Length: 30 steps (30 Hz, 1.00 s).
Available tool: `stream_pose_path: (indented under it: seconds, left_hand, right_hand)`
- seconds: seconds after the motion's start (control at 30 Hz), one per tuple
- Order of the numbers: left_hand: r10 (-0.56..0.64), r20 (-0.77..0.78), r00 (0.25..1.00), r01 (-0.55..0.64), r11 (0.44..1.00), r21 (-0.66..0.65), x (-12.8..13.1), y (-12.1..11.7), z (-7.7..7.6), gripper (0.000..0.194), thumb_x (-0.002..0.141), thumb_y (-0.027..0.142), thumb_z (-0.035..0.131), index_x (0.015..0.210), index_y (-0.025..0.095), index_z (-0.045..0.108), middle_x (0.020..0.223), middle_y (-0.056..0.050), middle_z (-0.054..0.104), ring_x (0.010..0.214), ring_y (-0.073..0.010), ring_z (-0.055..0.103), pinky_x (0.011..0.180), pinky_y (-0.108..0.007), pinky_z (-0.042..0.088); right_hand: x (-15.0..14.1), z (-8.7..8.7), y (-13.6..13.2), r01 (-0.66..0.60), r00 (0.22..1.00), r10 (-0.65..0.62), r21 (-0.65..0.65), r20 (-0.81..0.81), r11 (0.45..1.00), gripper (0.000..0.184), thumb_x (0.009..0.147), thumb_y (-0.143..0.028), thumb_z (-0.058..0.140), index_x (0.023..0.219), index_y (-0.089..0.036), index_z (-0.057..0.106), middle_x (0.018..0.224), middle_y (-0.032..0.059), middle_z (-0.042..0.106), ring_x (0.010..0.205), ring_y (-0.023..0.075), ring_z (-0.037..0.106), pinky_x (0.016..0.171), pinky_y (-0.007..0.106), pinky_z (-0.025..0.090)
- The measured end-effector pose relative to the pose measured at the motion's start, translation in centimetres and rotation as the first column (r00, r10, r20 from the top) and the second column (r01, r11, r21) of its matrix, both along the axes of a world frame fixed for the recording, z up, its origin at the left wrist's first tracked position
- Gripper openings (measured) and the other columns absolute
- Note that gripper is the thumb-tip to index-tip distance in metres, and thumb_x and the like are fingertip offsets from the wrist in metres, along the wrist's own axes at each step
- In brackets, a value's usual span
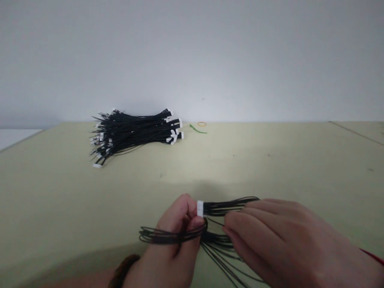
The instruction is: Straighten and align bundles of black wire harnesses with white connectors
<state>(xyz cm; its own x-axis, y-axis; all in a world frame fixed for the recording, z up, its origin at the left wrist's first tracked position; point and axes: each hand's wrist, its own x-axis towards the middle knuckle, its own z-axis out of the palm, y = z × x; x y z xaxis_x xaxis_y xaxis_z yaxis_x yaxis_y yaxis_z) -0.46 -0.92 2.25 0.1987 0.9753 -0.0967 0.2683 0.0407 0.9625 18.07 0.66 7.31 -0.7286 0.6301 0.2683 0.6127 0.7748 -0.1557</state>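
Note:
My left hand [177,240] is closed on a black wire harness [223,208], its fingers pinching beside a white connector [200,209]. Several wires run rightward from that connector. A looped bunch of wires [159,235] crosses the left hand and sticks out to its left, while loose strands fan down to the right. My right hand [270,236] is closed, with its thumb and fingertips pressed together at the wires right of the connector. A thin single wire leads to its fingertips. What lies inside the right fingers is largely hidden.
A pile of black wire harnesses [135,130] with white connectors lies at the back left of the pale table [270,172]. Near it are a green strip [197,129] and a yellowish rubber band [202,124]. A light wall [210,60] rises behind the table.

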Motion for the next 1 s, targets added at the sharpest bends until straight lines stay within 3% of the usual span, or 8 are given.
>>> stream_pose_path:
  seconds: [0.33, 0.5, 0.6, 0.77, 0.87, 1.0]
  left_hand:
    - [-0.092, -0.041, 0.995, 0.092, 0.996, -0.013, -0.5, -0.4, 0.5, 0.022, 0.091, 0.038, 0.034, 0.075, 0.024, 0.041, 0.071, 0.002, 0.038, 0.066, -0.0143, 0.035, 0.062, -0.022, 0.036]
    - [-0.069, 0.024, 0.997, 0.07, 0.997, -0.023, -0.2, 0.2, 0.3, 0.022, 0.088, 0.036, 0.039, 0.072, 0.022, 0.044, 0.068, 0.003, 0.04, 0.062, -0.0132, 0.035, 0.057, -0.021, 0.035]
    - [0.036, 0.148, 0.988, -0.029, 0.998, -0.051, 0.5, 1.1, 0.3, 0.022, 0.083, 0.032, 0.047, 0.065, 0.021, 0.045, 0.061, 0.004, 0.039, 0.056, -0.0112, 0.033, 0.05, -0.019, 0.033]
    - [0.291, 0.311, 0.905, -0.204, 0.937, -0.283, 1.6, 1.6, 0.5, 0.011, 0.076, 0.029, 0.056, 0.07, 0.021, 0.05, 0.059, 0.006, 0.046, 0.047, -0.0074, 0.035, 0.043, -0.015, 0.031]
    - [0.373, 0.35, 0.859, -0.257, 0.906, -0.336, 1.8, 1.4, 0.3, 0.007, 0.076, 0.028, 0.058, 0.077, 0.022, 0.053, 0.06, 0.007, 0.048, 0.049, -0.0068, 0.038, 0.043, -0.013, 0.031]
    - [0.382, 0.385, 0.84, -0.263, 0.908, -0.327, 1.6, 1.4, -0.5, 0.006, 0.077, 0.027, 0.056, 0.08, 0.023, 0.053, 0.06, 0.007, 0.048, 0.049, -0.0063, 0.039, 0.042, -0.011, 0.032]
  right_hand:
    - [-0.5, 0.5, -0.1, 0.02, 1.0, -0.02, 0.017, -0.01, 1.0, 0.019, 0.088, -0.013, 0.04, 0.071, -0.021, 0.042, 0.06, -0.0039, 0.047, 0.05, 0.0128, 0.038, 0.049, 0.028, 0.022]
    - [-1.0, -0.3, 0.3, 0.0, 1.0, 0.0, 0.024, -0.004, 1.0, 0.02, 0.089, -0.013, 0.04, 0.07, -0.02, 0.042, 0.062, -0.0033, 0.048, 0.05, 0.0129, 0.037, 0.049, 0.029, 0.023]
    - [-0.7, -0.7, 1.0, -0.01, 1.0, 0.012, 0.099, -0.012, 0.995, 0.016, 0.088, -0.012, 0.043, 0.074, -0.018, 0.047, 0.064, -0.0025, 0.049, 0.053, 0.013, 0.04, 0.052, 0.029, 0.027]
    - [0.9, 0.6, 0.7, 0.086, 0.996, -0.07, 0.305, -0.063, 0.948, 0.004, 0.087, -0.02, 0.048, 0.087, -0.017, 0.051, 0.077, 0.0017, 0.056, 0.064, 0.0146, 0.048, 0.056, 0.03, 0.032]
    - [1.8, 0.9, -0.6, 0.015, 1.0, -0.012, 0.224, -0.016, 0.974, 0.006, 0.082, -0.016, 0.047, 0.078, -0.021, 0.048, 0.066, -0.0018, 0.055, 0.054, 0.0121, 0.046, 0.047, 0.028, 0.028]
    - [1.6, -1.0, -1.5, -0.013, 0.995, 0.006, 0.063, 0.1, 0.998, 0.021, 0.065, -0.002, 0.043, 0.063, -0.022, 0.045, 0.051, -0.0051, 0.048, 0.039, 0.0116, 0.039, 0.039, 0.028, 0.022]
